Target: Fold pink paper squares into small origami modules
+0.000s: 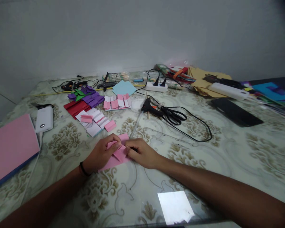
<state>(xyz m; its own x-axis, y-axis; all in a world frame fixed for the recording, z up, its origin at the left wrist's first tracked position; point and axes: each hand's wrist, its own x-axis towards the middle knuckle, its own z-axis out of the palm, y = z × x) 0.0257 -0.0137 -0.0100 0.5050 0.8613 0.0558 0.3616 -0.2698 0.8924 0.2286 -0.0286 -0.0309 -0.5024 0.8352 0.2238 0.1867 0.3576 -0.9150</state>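
A folded piece of pink paper (120, 154) is held between my two hands near the middle of the table. My left hand (103, 152), with a black band at the wrist, pinches its left side with the thumb on top. At its right edge, the fingers of my right hand (141, 152) are pressed together on the paper. Beneath both hands lies a flat pink sheet (108, 164), partly hidden by them. Just beyond are folded pink and white pieces (95, 122), and a second group of them (117, 102) sits farther back.
A black glue gun (152, 108) with a looped cord lies behind my right hand, near a clear ruler (168, 136). A white power bank (44, 119) and pink sheets (13, 147) are at left. A dark phone (236, 111) lies right; white paper (175, 207) lies at the front edge.
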